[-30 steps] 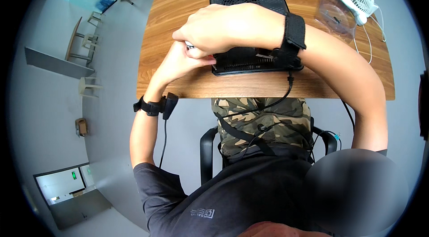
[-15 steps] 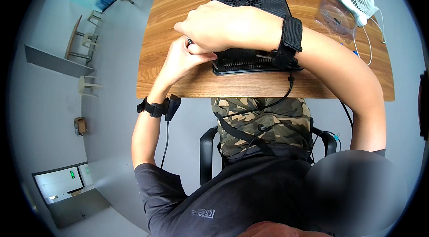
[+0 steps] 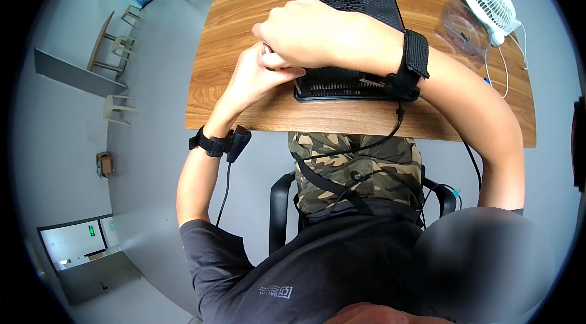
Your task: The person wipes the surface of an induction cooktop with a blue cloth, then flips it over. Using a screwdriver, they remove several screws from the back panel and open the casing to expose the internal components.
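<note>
A flat black appliance (image 3: pixel 383 12), which looks like an induction cooker lying underside up, rests on the wooden table with its round fan grille and small feet showing. My right hand (image 3: pixel 299 28) reaches across it to its left edge, fingers curled closed. Just below, my left hand (image 3: pixel 253 73) meets the right one, its fingers bent and its thumb toward the appliance's left edge. A small reddish bit shows between the two hands; what they hold is mostly hidden. A row of vent slots (image 3: pixel 342 90) runs along the appliance's near edge.
On the table's right side stand a white fan (image 3: pixel 488 0) with its cord and a clear plastic tray (image 3: pixel 458 31) with small dark pieces. Black straps with cables circle both wrists. One cable (image 3: pixel 400 119) hangs over the wooden table's (image 3: pixel 244 0) near edge.
My right hand and wrist have turned slightly, and both hands sit a little farther right in the picture. The whole view has also shifted a little. The appliance remains underside up.
</note>
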Available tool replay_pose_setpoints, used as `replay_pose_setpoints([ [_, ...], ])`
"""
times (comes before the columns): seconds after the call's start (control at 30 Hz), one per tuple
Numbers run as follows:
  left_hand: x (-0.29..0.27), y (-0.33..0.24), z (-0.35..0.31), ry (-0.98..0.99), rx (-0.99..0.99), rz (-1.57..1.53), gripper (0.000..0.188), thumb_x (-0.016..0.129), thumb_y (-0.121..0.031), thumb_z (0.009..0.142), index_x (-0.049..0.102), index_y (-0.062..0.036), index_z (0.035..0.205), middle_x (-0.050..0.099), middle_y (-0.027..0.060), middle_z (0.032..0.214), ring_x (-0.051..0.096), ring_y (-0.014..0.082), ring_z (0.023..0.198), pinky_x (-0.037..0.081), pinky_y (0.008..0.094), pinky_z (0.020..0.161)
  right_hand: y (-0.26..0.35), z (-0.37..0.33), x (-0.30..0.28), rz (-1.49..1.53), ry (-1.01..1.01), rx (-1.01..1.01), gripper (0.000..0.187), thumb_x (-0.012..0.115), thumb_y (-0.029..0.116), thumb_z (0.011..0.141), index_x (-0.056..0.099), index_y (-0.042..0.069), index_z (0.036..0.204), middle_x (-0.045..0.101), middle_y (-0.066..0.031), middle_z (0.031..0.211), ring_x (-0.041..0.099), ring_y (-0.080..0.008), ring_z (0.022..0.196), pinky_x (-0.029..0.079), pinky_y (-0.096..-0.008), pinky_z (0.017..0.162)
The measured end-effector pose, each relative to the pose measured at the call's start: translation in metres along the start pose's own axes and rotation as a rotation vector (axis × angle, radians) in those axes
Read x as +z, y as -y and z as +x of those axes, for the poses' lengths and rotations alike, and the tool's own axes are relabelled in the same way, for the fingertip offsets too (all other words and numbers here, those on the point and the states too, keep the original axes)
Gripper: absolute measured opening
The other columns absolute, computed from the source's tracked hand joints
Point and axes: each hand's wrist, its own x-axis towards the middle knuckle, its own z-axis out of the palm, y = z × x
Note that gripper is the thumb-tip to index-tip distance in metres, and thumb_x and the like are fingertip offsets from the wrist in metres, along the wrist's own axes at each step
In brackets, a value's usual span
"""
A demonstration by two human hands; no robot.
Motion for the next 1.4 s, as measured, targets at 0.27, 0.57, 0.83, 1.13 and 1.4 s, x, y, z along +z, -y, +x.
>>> replay_pose_setpoints([
  [0.27, -0.007, 0.021, -0.011, 0.068, -0.125, -0.021, 0.032, 0.087, -0.018, 0.076, 0.068, 0.0011, 0.093, 0.068, 0.0037, 0.078, 0.055, 0.0073, 0.072, 0.048, 0.0282, 0.064, -0.003, -0.019, 0.002, 0.186, -0.057, -0.140, 0.032, 0.060, 0.026, 0.091, 0.065, 0.007, 0.116, 0.075, -0.0167, 0.098, 0.073, -0.0333, 0.093, 0.057, -0.0446, 0.082],
  [0.57, 0.007, 0.005, -0.003, -0.050, 0.008, 0.060, 0.034, 0.088, -0.017, 0.075, 0.067, 0.0031, 0.093, 0.070, 0.0068, 0.080, 0.057, 0.0094, 0.069, 0.049, 0.0277, 0.065, -0.002, -0.011, 0.006, 0.024, -0.098, -0.049, 0.036, 0.062, 0.039, 0.092, 0.064, 0.007, 0.109, 0.071, -0.0187, 0.077, 0.072, -0.0369, 0.075, 0.057, -0.0447, 0.068],
  [0.83, -0.006, 0.009, -0.012, -0.052, -0.060, -0.117, 0.034, 0.088, -0.017, 0.076, 0.064, 0.0008, 0.093, 0.073, 0.0100, 0.092, 0.068, 0.0162, 0.084, 0.055, 0.0329, 0.078, -0.004, -0.012, 0.008, 0.159, -0.123, -0.215, 0.034, 0.063, 0.030, 0.092, 0.065, 0.008, 0.117, 0.075, -0.0163, 0.092, 0.074, -0.0341, 0.087, 0.058, -0.0458, 0.079],
  [1.13, 0.001, -0.008, -0.006, -0.115, 0.044, 0.181, 0.036, 0.088, -0.021, 0.074, 0.068, -0.0018, 0.096, 0.074, 0.0093, 0.089, 0.071, 0.0197, 0.083, 0.055, 0.0345, 0.074, 0.007, -0.004, 0.006, 0.052, -0.150, -0.041, 0.028, 0.066, 0.029, 0.086, 0.071, 0.006, 0.102, 0.074, -0.0158, 0.083, 0.074, -0.0331, 0.078, 0.059, -0.0444, 0.071],
  [1.4, -0.010, 0.015, -0.010, -0.023, -0.022, 0.025, 0.030, 0.084, -0.016, 0.077, 0.067, 0.0000, 0.097, 0.070, 0.0048, 0.084, 0.064, 0.0116, 0.079, 0.052, 0.0311, 0.070, -0.002, -0.015, 0.020, 0.160, -0.357, -0.189, 0.035, 0.071, 0.033, 0.088, 0.064, 0.004, 0.107, 0.072, -0.0175, 0.077, 0.072, -0.0377, 0.075, 0.057, -0.0470, 0.065],
])
